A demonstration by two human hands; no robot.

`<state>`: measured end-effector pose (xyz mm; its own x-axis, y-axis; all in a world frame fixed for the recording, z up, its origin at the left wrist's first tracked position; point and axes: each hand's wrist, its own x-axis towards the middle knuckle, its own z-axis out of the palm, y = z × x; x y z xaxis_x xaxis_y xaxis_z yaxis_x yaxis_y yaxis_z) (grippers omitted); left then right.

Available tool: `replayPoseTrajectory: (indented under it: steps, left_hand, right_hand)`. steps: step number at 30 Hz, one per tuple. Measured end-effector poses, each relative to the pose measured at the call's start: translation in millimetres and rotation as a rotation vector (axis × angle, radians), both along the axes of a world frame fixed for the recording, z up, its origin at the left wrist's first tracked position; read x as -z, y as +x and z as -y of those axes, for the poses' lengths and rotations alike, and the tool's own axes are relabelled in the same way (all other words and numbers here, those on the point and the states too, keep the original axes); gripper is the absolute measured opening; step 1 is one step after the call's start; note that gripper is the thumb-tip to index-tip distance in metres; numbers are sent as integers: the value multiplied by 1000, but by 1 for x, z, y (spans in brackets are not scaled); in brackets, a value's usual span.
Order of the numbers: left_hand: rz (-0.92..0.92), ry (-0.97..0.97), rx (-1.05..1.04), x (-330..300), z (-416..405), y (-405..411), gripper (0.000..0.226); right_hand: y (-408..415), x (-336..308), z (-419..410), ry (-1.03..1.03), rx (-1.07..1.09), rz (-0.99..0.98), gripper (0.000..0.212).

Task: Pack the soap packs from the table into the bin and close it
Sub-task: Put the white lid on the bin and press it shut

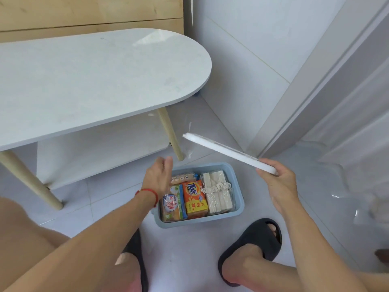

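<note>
With the right hand (275, 182) clasping the tilted lid (227, 152) and left hand (160, 175) released, the lid may seat crooked on the bin (236, 194).

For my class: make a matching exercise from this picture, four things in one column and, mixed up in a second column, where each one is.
Things:
1. lid
2. orange pack
3. bin
4. left hand

Places:
A. on the floor by the table leg
B. held in the right hand
C. inside the bin
D. open, above the bin's left side

Pairs: 1-B, 2-C, 3-A, 4-D
</note>
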<state>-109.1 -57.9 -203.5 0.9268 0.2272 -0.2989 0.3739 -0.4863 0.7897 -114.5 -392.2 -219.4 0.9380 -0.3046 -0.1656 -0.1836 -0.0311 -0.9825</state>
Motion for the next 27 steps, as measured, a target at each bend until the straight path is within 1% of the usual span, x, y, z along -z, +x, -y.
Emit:
replayPoseTrajectory:
  steps: [2, 3, 4, 5, 6, 7, 9, 11, 12, 13, 15, 17, 18, 19, 20, 21, 22, 23, 24, 25, 26, 27]
  left_hand:
    - [-145, -442, -228, -8, -10, 18, 65]
    - [-210, -654, -323, -11, -18, 25, 65]
    - [-254, -764, -364, -10, -25, 29, 61]
    - [-294, -739, -342, -7, -33, 30, 56]
    - [-327, -631, -293, -1, -39, 26, 50]
    - [-353, -473, -238, 6, -44, 20, 46]
    - [-398, -130, -107, 21, -47, 0, 46]
    - [-380, 149, 41, 33, -42, -20, 46]
    - [-344, 248, 90, 39, -38, -28, 46]
    - [-299, 318, 119, 44, -35, -32, 46]
    - [-232, 410, 165, 50, -33, -33, 45]
    - [-221, 463, 210, 54, -36, -31, 42]
    - [-228, 473, 230, 55, -38, -31, 41]
    - [-237, 474, 242, 55, -39, -32, 41]
    - [-239, 480, 249, 55, -39, -33, 42]
    - [-213, 517, 259, 54, -37, -35, 45]
    - [-140, 600, 305, 52, -33, -36, 51]
    - [-35, 702, 402, 50, -26, -37, 59]
    - [67, 763, 541, 48, -16, -37, 67]
    - [131, 765, 691, 46, -4, -38, 71]
    - [125, 738, 822, 45, 9, -38, 73]
    - [68, 717, 900, 44, 22, -39, 76]
  right_hand:
    - [-4, -11, 2, 62, -211, -36, 36]
    - [-6, -15, 2, 74, -321, -70, 41]
    - [-9, -17, 1, 72, -428, -107, 46]
    - [-11, -19, 0, 59, -522, -150, 50]
    - [-14, -19, -3, 45, -595, -199, 51]
    - [-16, -18, -7, 22, -643, -255, 51]
    - [-19, -13, -18, -87, -640, -367, 46]
    - [-19, -1, -28, -306, -539, -404, 24]
    - [-19, 5, -32, -438, -476, -406, 14]
    - [-19, 10, -36, -566, -422, -406, 9]
    - [-18, 18, -44, -777, -313, -406, 17]
    - [-12, 25, -51, -891, -232, -405, 28]
    - [-10, 29, -55, -913, -230, -413, 33]
    - [-8, 35, -57, -899, -261, -430, 38]
    - [-7, 42, -59, -826, -299, -445, 42]
    - [-8, 49, -61, -700, -325, -463, 46]
    - [-13, 55, -62, -551, -334, -480, 50]
    - [-17, 59, -62, -420, -334, -490, 53]
    - [-18, 64, -61, -326, -330, -498, 54]
    - [-18, 67, -59, -253, -320, -509, 54]
    - [-15, 70, -56, -180, -302, -533, 52]
    - [-11, 72, -52, -107, -284, -571, 50]
